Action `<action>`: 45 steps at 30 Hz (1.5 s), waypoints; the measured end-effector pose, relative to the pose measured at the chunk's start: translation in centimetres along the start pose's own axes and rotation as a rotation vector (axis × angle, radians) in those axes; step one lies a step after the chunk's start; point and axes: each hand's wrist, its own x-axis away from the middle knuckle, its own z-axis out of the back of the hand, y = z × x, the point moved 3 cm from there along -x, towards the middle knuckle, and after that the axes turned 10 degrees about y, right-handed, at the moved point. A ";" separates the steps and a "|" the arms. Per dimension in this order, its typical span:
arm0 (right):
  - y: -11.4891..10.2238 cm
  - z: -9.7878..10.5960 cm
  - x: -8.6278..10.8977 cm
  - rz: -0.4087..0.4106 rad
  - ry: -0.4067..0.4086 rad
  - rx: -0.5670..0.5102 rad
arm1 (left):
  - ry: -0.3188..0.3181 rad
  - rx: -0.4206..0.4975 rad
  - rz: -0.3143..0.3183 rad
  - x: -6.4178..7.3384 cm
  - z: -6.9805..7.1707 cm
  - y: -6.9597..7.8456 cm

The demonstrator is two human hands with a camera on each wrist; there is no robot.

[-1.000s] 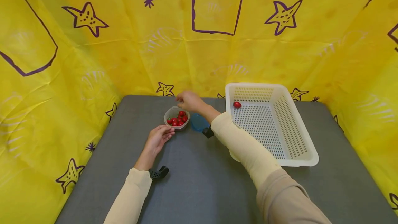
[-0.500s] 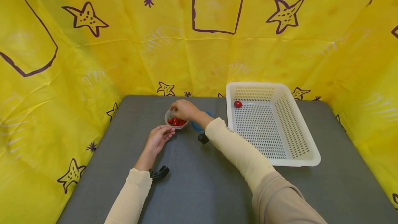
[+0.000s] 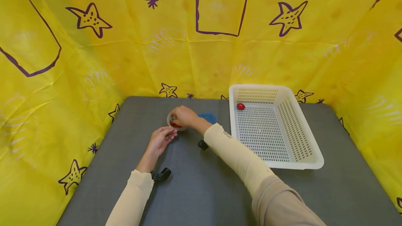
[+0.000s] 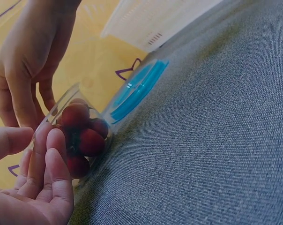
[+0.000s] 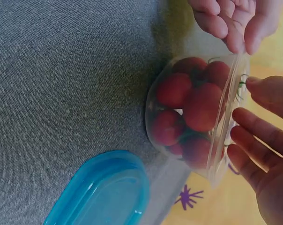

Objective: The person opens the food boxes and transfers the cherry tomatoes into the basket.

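Observation:
My left hand [image 3: 159,140] pinches the near rim of a small clear plastic container [image 5: 218,136] between thumb and fingers. Several red cherry tomatoes [image 5: 203,107] with green stems fill the container, seen through its wall. From the far right, my right hand [image 3: 186,117] reaches over the container's mouth. In the right wrist view its fingers [image 5: 261,133] are spread loosely at the opening, and the thumb is right at a green stem. Just to the right of the container lies a blue lid [image 5: 108,187], partly behind the right wrist in the head view.
A white perforated basket [image 3: 314,156] stands at the right of the grey table [image 3: 194,191], with one cherry tomato [image 3: 240,106] in its far left corner. Yellow patterned cloth [image 3: 176,62] walls the table at the back and sides.
My right hand has come from behind the container down and toward me, over its opening, now covering most of the tomatoes in the head view. My left hand has stayed at the rim.

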 end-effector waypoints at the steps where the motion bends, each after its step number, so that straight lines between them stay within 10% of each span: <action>1: 0.0 -0.1 0.0 0.000 0.002 0.001 | -0.002 0.001 0.000 0.0 0.0 0.0; 16: 0.1 -1.6 0.0 0.050 0.042 0.158 | -0.019 -0.005 -0.008 0.1 -0.4 -0.3; 45: -0.5 0.0 -0.8 -0.033 0.099 -0.011 | -0.014 -0.022 -0.017 0.1 0.0 0.0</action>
